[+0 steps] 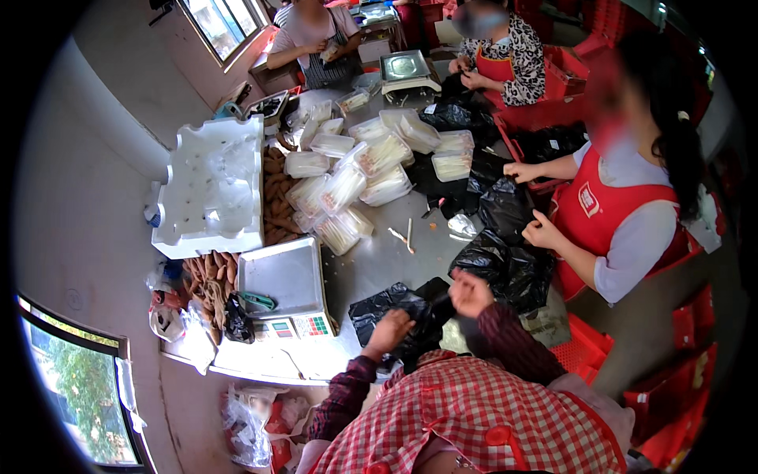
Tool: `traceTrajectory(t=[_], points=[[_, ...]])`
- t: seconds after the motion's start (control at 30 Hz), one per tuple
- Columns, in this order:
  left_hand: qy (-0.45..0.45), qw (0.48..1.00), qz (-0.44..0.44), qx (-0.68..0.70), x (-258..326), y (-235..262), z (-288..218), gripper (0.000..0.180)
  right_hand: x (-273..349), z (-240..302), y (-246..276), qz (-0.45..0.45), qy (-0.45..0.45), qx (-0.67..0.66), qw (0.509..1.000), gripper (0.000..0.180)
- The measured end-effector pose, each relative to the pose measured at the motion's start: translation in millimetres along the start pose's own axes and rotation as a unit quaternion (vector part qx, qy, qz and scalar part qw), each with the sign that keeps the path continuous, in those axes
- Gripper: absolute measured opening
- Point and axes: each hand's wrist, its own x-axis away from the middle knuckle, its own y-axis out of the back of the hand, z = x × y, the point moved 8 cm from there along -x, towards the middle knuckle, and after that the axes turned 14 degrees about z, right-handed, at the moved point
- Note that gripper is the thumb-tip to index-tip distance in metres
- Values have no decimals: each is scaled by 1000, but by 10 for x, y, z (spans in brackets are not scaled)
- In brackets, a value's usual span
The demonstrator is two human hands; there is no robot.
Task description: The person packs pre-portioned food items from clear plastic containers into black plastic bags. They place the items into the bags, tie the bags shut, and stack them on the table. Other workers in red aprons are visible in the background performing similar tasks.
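At the near edge of the metal table, a black plastic bag (387,304) lies crumpled between my two hands. My left hand (389,330) has its fingers closed on the near side of this bag. To the bag's right my right hand (471,294) is raised with curled fingers. What it pinches, if anything, is too small to make out. More black plastic bags (505,272) lie just beyond my right hand. Several clear packs of pale sticks (375,158) are piled in the middle of the table.
A scale (283,280) with a metal pan stands left of my hands, a white foam box (212,186) behind it. Brown root vegetables (276,197) lie beside the box. A person in a red apron (612,205) works at the right, two others at the far side. Red crates (580,347) stand at the right.
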Motion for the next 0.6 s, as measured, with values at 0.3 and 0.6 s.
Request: traceTrajectory(t=[0.3,0.6], points=[[-52,783,-119,608,-163,127,-186,30,-81,227,-108,-170,177,799,549,70],[26,897,-68,435,-353,69,-169,40,-40,-506,-465,-80,58,683,724,70]])
